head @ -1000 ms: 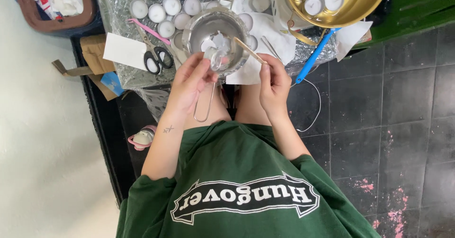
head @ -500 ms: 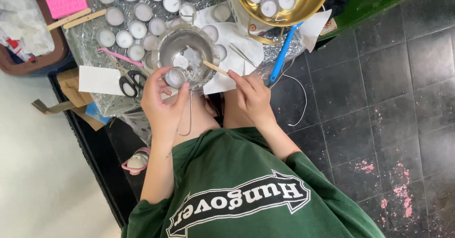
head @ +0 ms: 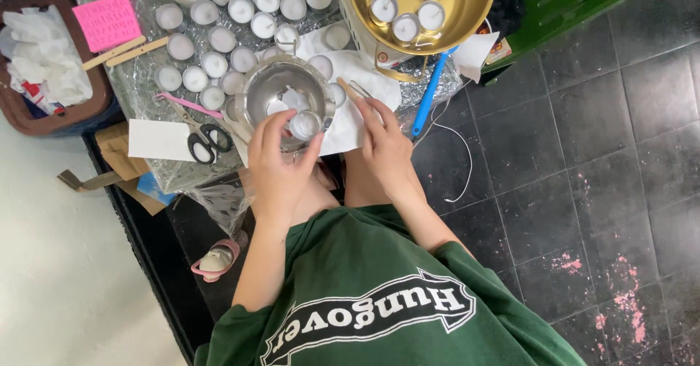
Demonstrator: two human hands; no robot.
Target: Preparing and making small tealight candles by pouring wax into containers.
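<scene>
The person sits low against the tabletop point(head: 138, 89), which is wrapped in clear plastic film. The left hand point(head: 277, 165) is curled round a small tealight cup point(head: 304, 125), thumb on one side and fingers on the other, pinching it by its wall and holding it at the near rim of the steel bowl point(head: 281, 92). The bowl holds what look like white wax pieces. The right hand point(head: 385, 147) lies fingers-down on the white paper towel point(head: 348, 114) just beside the bowl, loosely closed on a thin wooden stick point(head: 348, 89) that points up and away; how firmly it grips I cannot tell.

To do this well, I would judge the cup should stay level and over the bowl, so any wax that slips falls back in rather than onto the film. A light grip on the thin wall matters, since a hard squeeze would likely dent it. The stick wants short, gentle strokes, with the hand braced on the paper towel for steadiness.

Rows of filled tealights point(head: 219, 41) stand close behind the bowl, scissors point(head: 204, 140) lie to its left, and a brass-coloured pan point(head: 467, 16) with more tealights sits behind the right hand, so elbows should stay tucked in.
</scene>
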